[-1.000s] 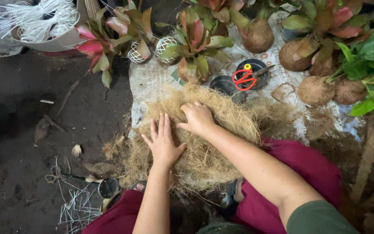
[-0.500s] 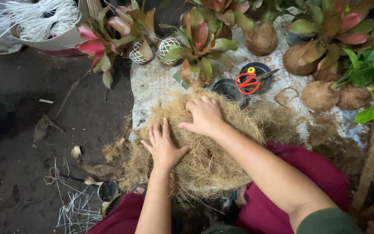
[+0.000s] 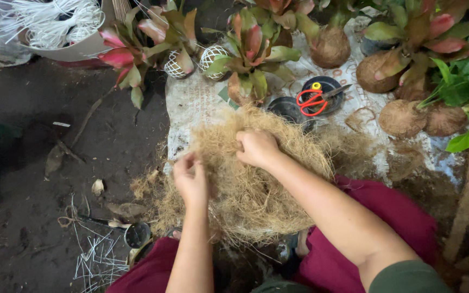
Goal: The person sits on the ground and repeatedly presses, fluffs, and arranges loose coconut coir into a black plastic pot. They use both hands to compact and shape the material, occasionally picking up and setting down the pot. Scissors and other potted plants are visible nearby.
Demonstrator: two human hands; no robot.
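Nearest us, our left hand [image 3: 190, 179] has its fingers curled shut, pinching a tuft at the left edge of the coconut fibre mound [image 3: 256, 184], which lies over our lap in maroon trousers [image 3: 386, 228]. Our right hand [image 3: 256, 147] is closed into the top of the same mound, fingers buried in the strands. Just beyond, red-handled scissors [image 3: 316, 99] rest on black pots [image 3: 299, 106] upon a pale cloth [image 3: 196, 103]. Farther off stand fibre-wrapped plants [image 3: 256, 49].

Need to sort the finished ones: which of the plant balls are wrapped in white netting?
The two small netted balls left of the red-leaved plant. The coconut-fibre balls further right are bare brown.
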